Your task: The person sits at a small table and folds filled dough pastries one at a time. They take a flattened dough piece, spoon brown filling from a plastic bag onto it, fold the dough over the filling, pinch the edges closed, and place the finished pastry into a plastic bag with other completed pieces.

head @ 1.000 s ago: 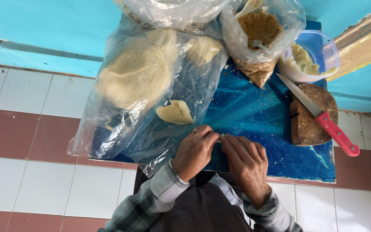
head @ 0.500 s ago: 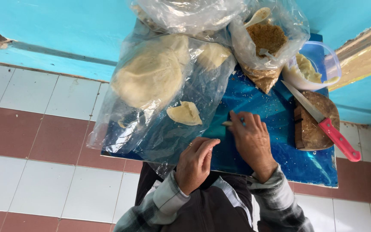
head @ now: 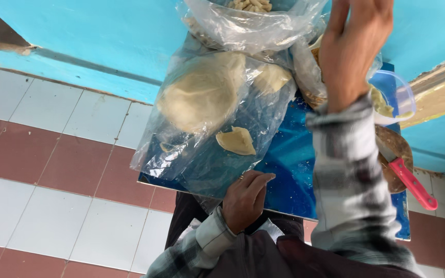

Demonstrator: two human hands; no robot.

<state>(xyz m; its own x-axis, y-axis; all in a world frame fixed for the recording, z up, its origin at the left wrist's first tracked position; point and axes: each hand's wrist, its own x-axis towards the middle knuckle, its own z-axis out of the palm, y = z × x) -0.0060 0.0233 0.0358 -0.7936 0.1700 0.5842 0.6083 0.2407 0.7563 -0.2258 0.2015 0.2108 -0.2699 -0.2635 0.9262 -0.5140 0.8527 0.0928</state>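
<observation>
My left hand (head: 244,198) rests with loosely curled fingers at the near edge of a blue board (head: 289,170), holding nothing. My right hand (head: 354,49) is raised far up over the board, fingers apart and empty, above a clear bag of brown filling (head: 310,77). A folded piece of dough (head: 237,141) lies on clear plastic just beyond my left hand. A large lump of dough (head: 202,92) sits inside a clear plastic bag farther out.
A knife with a red handle (head: 412,182) lies on a round wooden block (head: 395,146) at the right. A clear plastic tub (head: 395,100) stands behind it. Another bag of pale pieces (head: 253,15) sits at the top. Tiled floor (head: 52,170) lies left.
My right hand has lifted off the board and reached far forward over the bags. My left hand has stayed near the board's front edge.
</observation>
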